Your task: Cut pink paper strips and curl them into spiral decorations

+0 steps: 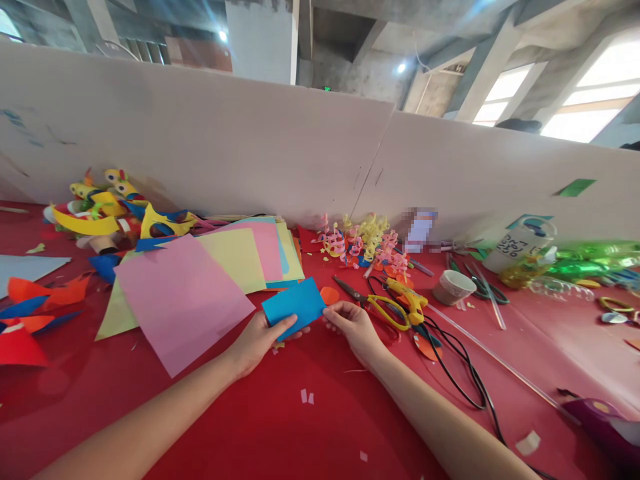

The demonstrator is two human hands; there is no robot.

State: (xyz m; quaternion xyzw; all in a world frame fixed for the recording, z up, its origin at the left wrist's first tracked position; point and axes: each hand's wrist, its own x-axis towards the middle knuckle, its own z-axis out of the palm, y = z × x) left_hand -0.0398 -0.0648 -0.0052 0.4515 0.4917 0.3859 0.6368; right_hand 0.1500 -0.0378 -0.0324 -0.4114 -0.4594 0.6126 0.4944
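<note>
A blue rectangle of paper [295, 305] is held up over the red table, tilted slightly. My left hand [265, 340] grips it at the lower left, thumb on top and fingers beneath. The thumb and forefinger of my right hand [353, 327] pinch the paper's right edge. Just behind that edge lies an orange paper circle [329, 295]. Yellow-handled scissors [383, 308] rest right of the paper, blades toward it. Left of my hands, a pink sheet [180, 303] overlaps a pile of coloured sheets [235, 257].
A yellow glue gun [413, 300] with a black cord lies at right, near a paper cup [454, 287]. Curled paper strips [370, 243] stand by the white partition [225, 140]. Paper figures [103, 207] sit far left, a purple object [600, 420] far right. Paper scraps [307, 397] dot the red table [240, 433].
</note>
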